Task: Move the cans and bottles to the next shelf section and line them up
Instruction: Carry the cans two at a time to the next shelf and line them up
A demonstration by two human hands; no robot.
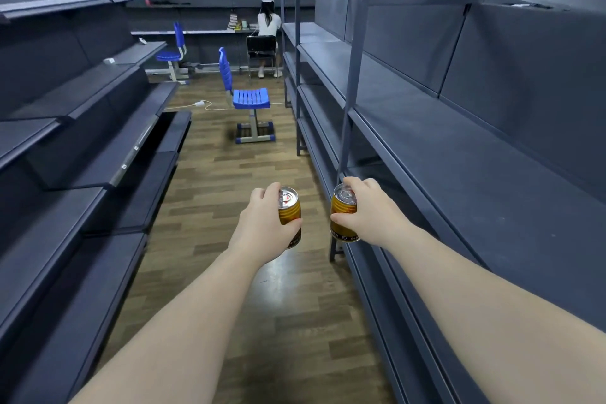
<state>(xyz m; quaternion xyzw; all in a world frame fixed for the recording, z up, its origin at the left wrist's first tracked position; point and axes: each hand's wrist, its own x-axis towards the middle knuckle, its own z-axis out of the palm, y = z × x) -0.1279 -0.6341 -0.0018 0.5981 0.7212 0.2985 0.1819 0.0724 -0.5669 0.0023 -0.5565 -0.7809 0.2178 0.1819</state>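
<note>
Single head-worn view, facing forward and down along aisle floor, shelving close either side

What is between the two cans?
Nothing: the gap between the left can and the right can is bare, with wooden floor behind, in the head view.

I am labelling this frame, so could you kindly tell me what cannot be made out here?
Head view only.
The left hand covers most of the left can and its label.
Print on the right can is too small to read; the right hand covers part.
The right shelving is cut off by the right edge.
The items on the far shelf are too small to identify.
</note>
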